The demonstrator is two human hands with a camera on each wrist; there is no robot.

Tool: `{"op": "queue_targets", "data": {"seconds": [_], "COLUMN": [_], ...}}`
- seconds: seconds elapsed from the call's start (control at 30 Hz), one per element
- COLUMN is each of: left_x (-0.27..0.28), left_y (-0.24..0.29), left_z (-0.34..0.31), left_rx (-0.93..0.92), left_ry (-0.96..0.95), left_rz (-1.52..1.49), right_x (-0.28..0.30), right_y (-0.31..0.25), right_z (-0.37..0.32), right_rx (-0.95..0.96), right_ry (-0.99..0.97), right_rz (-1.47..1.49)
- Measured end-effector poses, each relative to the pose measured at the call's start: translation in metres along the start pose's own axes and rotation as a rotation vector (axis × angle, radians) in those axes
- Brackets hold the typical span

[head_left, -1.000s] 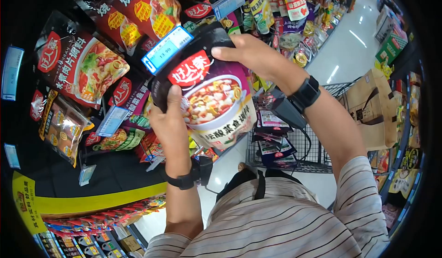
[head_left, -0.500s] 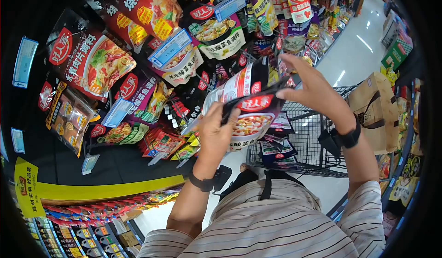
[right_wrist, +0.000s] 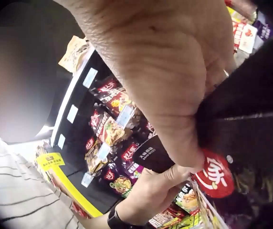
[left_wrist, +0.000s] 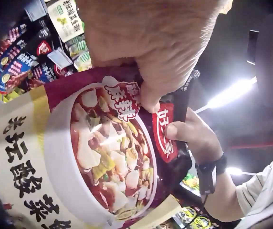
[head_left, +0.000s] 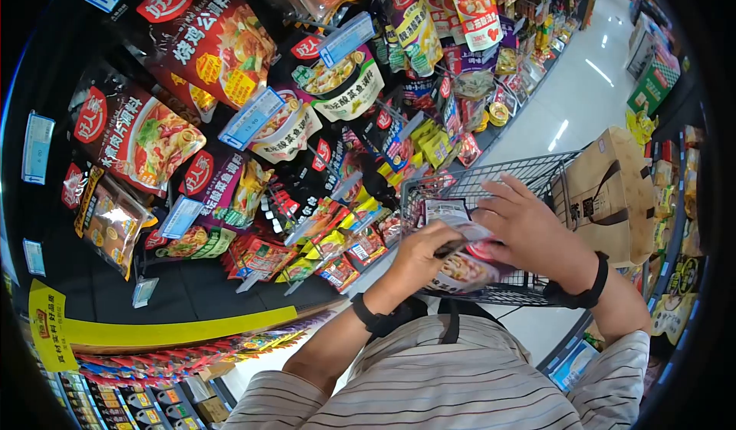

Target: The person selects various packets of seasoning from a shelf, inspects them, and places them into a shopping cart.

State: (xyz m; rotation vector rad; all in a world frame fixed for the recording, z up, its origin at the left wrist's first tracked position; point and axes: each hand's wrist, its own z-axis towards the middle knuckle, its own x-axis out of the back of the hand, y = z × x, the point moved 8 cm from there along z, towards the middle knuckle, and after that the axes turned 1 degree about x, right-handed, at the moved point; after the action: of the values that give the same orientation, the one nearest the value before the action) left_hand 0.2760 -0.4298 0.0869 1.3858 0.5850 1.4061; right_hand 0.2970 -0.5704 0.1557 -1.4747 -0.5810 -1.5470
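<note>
A dark purple and white seasoning pouch, printed with a bowl of fish stew, is held between both hands, low over the front of a wire shopping cart. My left hand pinches its black top edge, with the thumb across the front in the left wrist view. The right hand grips the other side of the top; its thumb lies by the red logo. Blur covers part of the pouch in the head view, and the right hand hides another part.
Hanging seasoning packets with blue-and-white price tags fill the dark shelf at the left. A brown paper bag stands at the cart's right end. More packets show in the cart. The aisle floor runs beyond.
Both hands have brought the pouch from in front of the shelf down and right to the cart. Half a second ago the right hand was more open at its top corner; now it grips the pouch.
</note>
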Motion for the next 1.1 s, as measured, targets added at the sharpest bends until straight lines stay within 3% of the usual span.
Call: {"op": "queue_targets", "data": {"seconds": [0.03, 0.13, 0.17, 0.27, 0.33, 0.47, 0.5, 0.53, 0.57, 0.6, 0.67, 0.7, 0.73, 0.8, 0.83, 0.93, 1.03, 1.1], "left_x": [-0.009, -0.029, -0.035, -0.046, -0.053, -0.055, -0.038, -0.004, 0.043, 0.095, 0.212, 0.249, 0.288, 0.352, 0.372, 0.368, 0.409, 0.416], "left_y": [0.006, 0.013, 0.011, 0.009, 0.003, -0.011, -0.018, -0.028, -0.045, -0.095, -0.098, -0.092, -0.093, -0.15, -0.175, -0.135, -0.179, -0.168], "left_z": [0.0, 0.002, 0.004, 0.008, 0.008, 0.015, 0.02, 0.026, 0.033, 0.032, 0.028, 0.021, 0.017, 0.021, 0.022, 0.02, 0.019, 0.029], "left_rx": [-0.028, -0.062, -0.062, -0.061, -0.052, -0.053, 0.056, -0.062, 0.048, 0.12, 0.238, 0.319, 0.104, 0.09, 0.119, 0.205, 0.206, 0.279], "left_ry": [-0.03, -0.062, -0.057, -0.056, -0.044, -0.196, -0.255, -0.066, 0.082, 0.317, 0.572, 0.745, 0.928, 0.912, 0.886, 0.936, 1.039, 0.997], "left_rz": [-0.03, -0.077, -0.078, -0.089, -0.077, -0.072, -0.058, 0.125, 0.119, 0.14, 0.415, 0.255, 0.467, 0.394, 0.724, 1.188, 1.057, 0.559], "right_x": [0.009, -0.009, -0.007, -0.029, -0.033, -0.046, -0.047, -0.049, -0.05, -0.052, -0.065, -0.068, -0.072, -0.081, -0.087, -0.099, -0.109, -0.112], "right_y": [0.003, 0.015, 0.016, 0.03, 0.032, 0.034, 0.037, 0.042, 0.047, 0.053, 0.065, 0.068, 0.072, 0.081, 0.087, 0.102, 0.114, 0.119], "right_z": [-0.004, -0.027, -0.034, -0.054, -0.058, -0.064, -0.063, -0.065, -0.068, -0.071, -0.081, -0.084, -0.088, -0.098, -0.103, -0.112, -0.12, -0.125], "right_rx": [-0.025, -0.26, -0.21, -0.317, -0.307, -0.317, -0.312, -0.332, -0.346, -0.358, -0.396, -0.402, -0.407, -0.428, -0.431, -0.477, -0.525, -0.54], "right_ry": [-0.003, -0.352, -0.256, -0.337, -0.259, -0.261, -0.255, -0.242, -0.23, -0.217, -0.213, -0.23, -0.248, -0.225, -0.216, -0.229, -0.273, -0.251], "right_rz": [0.072, 0.287, 0.332, 0.349, 0.322, 0.263, 0.241, 0.232, 0.222, 0.212, 0.215, 0.194, 0.169, 0.166, 0.139, 0.091, 0.118, 0.123]}}
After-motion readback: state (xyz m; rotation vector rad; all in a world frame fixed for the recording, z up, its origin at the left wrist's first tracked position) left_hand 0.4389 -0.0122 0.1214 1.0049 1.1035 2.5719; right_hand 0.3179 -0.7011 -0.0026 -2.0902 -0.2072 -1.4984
